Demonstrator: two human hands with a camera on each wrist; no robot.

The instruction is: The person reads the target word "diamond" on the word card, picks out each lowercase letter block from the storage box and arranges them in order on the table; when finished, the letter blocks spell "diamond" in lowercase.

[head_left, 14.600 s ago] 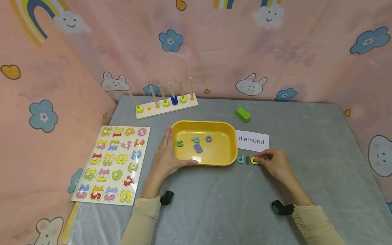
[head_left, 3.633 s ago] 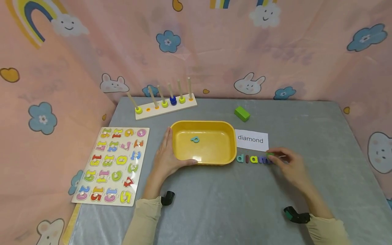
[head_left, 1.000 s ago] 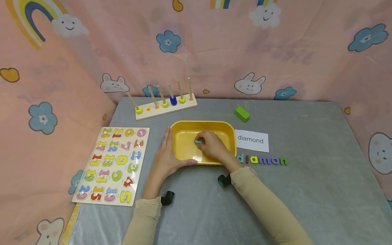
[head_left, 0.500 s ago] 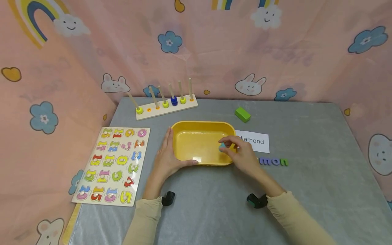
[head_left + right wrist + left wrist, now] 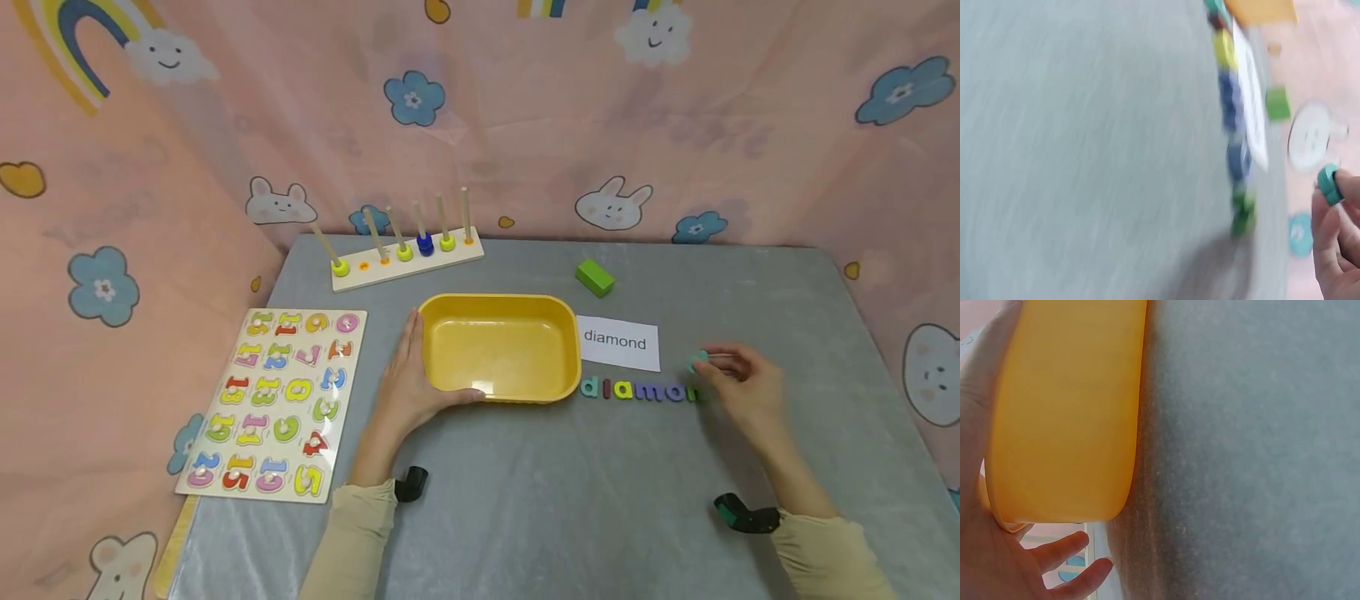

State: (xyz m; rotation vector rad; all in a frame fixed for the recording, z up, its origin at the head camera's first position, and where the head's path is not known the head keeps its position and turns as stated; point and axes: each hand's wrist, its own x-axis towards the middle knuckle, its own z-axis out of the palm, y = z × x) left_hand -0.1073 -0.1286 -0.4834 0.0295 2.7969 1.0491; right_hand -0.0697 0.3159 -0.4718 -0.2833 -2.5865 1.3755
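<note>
My left hand (image 5: 411, 382) holds the near left corner of a yellow plastic tray (image 5: 501, 392), thumb along the front rim and fingers against the left side. In the left wrist view, the outer wall of the tray (image 5: 1066, 425) fills much of the left. My right hand (image 5: 744, 397) pinches a small teal letter (image 5: 1329, 185) between thumb and fingertips. It is raised above the right end of a row of coloured letters (image 5: 649, 392) reading "diamon". The green n (image 5: 692, 393) is partly hidden by that hand. Behind the row lies a white card (image 5: 619, 343) printed "diamond".
A green block (image 5: 596, 277) sits behind the card. At the back left stands a wooden peg board (image 5: 442, 262) with a few rings. A number puzzle board (image 5: 347, 417) lies left of the tray. A patterned pink cloth (image 5: 510, 167) hangs behind the grey table.
My right hand has picked the last teal letter out of the tray and carried it right, past the row. Earlier, several letters went from the tray into the row. My left hand stays at the tray.
</note>
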